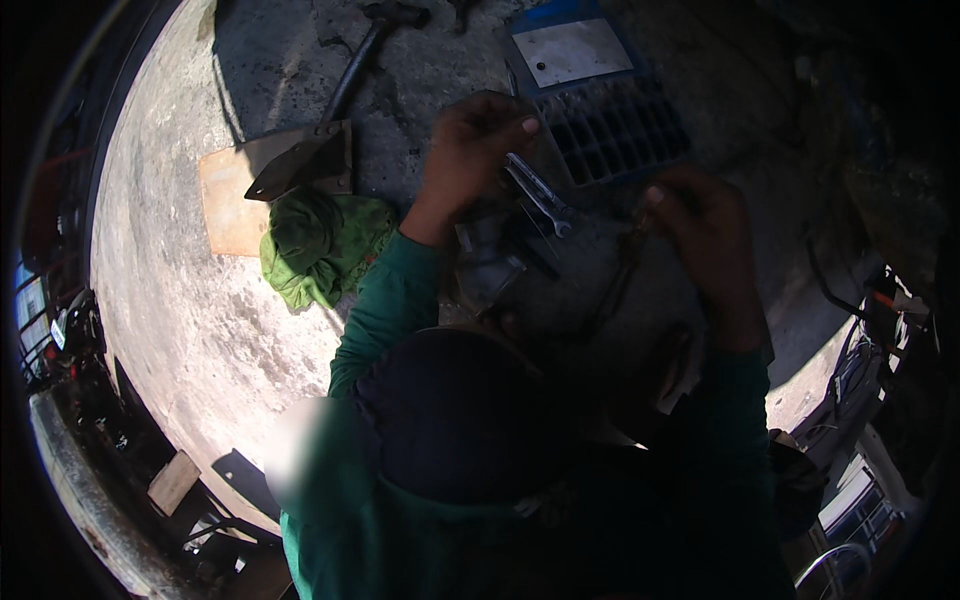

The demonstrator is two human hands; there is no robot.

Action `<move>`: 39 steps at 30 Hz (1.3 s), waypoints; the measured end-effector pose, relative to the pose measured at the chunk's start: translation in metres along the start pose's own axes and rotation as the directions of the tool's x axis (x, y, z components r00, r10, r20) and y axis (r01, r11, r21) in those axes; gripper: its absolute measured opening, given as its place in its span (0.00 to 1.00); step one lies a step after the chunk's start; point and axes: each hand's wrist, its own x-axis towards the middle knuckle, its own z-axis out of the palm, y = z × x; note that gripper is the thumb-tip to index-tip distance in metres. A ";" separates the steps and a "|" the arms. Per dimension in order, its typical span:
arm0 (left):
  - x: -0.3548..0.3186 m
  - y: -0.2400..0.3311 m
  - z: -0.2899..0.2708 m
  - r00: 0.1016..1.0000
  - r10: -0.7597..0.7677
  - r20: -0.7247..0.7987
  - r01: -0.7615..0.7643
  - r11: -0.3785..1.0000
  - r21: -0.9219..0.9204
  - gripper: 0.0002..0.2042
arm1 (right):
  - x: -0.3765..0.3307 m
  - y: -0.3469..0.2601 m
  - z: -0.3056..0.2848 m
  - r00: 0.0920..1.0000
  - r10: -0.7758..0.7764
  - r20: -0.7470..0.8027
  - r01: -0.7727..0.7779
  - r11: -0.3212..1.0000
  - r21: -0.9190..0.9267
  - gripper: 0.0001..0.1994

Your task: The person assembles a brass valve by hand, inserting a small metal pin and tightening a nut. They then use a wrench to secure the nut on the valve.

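Above the shaded concrete floor (180, 300), a silver wrench (538, 193) is gripped by the left hand (475, 150), its fingers closed around the upper end of the tool. Just right of it, the right hand (700, 225) is curled shut on a thin dark part that cannot be made out. A green rag (320, 245) lies near the left forearm, beside a flat brown plate (235, 200), and a blue grated crate (600, 100) sits beyond the hands.

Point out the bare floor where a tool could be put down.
Bare concrete floor lies left of the green rag, below the flat board. Crowded: around the left hand, wrench, right hand and blue grate.
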 end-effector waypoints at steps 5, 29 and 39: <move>0.074 -0.020 -0.022 0.974 0.225 0.039 -0.223 0.901 0.373 0.08 | -0.001 0.008 0.007 0.994 0.102 -0.046 -0.091 0.976 0.199 0.08; 0.143 -0.076 -0.021 0.718 0.535 0.445 -0.612 0.182 0.769 0.07 | -0.009 0.019 0.005 0.989 0.145 -0.031 -0.133 0.963 0.235 0.07; 0.057 0.001 0.010 0.794 0.587 0.157 -0.559 0.602 0.570 0.10 | -0.011 0.018 0.012 0.979 0.176 -0.105 -0.122 0.912 0.391 0.07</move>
